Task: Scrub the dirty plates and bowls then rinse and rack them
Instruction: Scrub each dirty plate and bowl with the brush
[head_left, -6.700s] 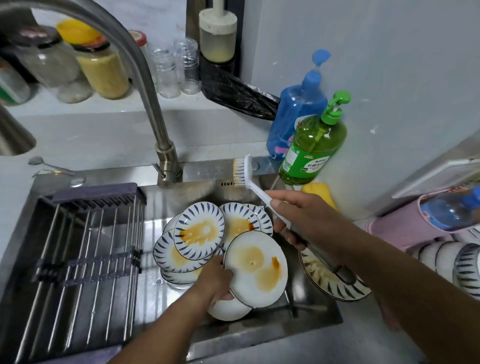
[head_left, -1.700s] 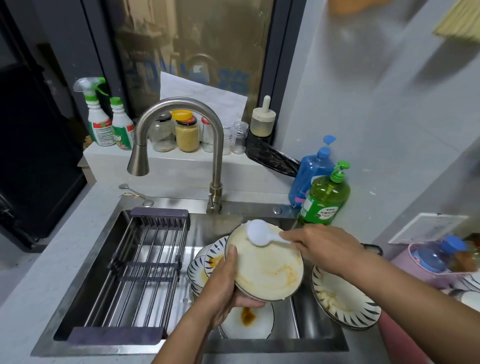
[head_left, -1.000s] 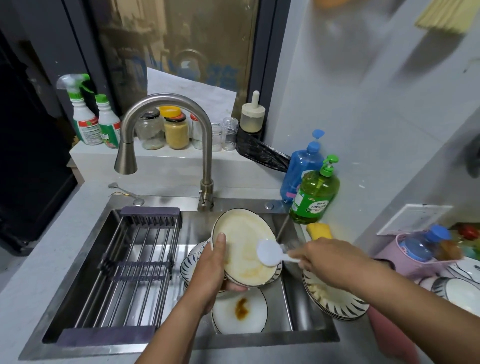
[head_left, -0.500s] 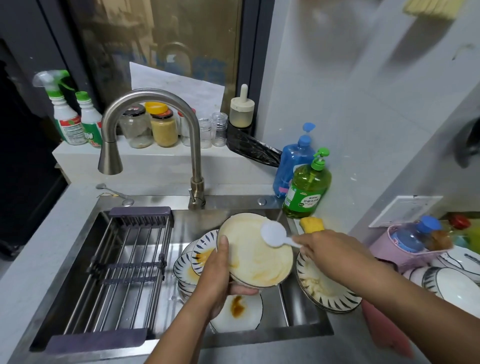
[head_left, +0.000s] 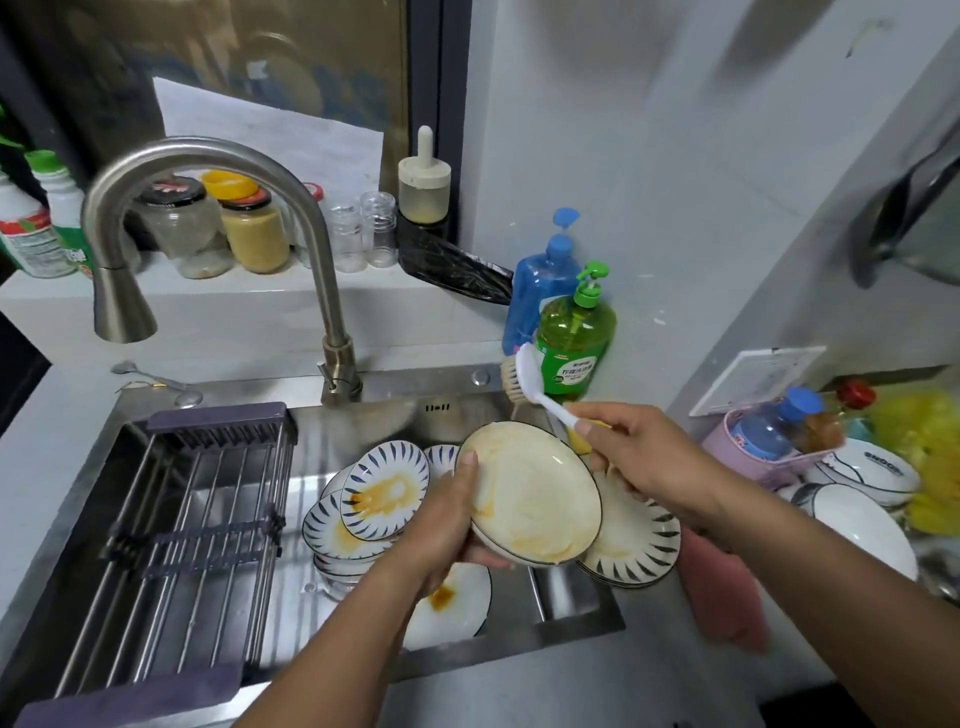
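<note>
The left hand (head_left: 447, 525) is gripping a round white black-rimmed plate (head_left: 535, 493) smeared with yellow-brown residue, tilting it above the stainless steel sink (head_left: 363, 426); the right hand (head_left: 639, 452) is closing around the handle of a white dish brush (head_left: 524, 376), its bristle head lifted clear of the plate, just in front of the green pump soap bottle (head_left: 574, 338); blue-patterned stained dishes (head_left: 374, 499) are lying in the sink left of the plate; the grey wire rack (head_left: 182, 525) is sitting over the sink's left part.

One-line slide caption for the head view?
Left hand tilts smeared plate over sink; right hand lifts brush clear.
</note>
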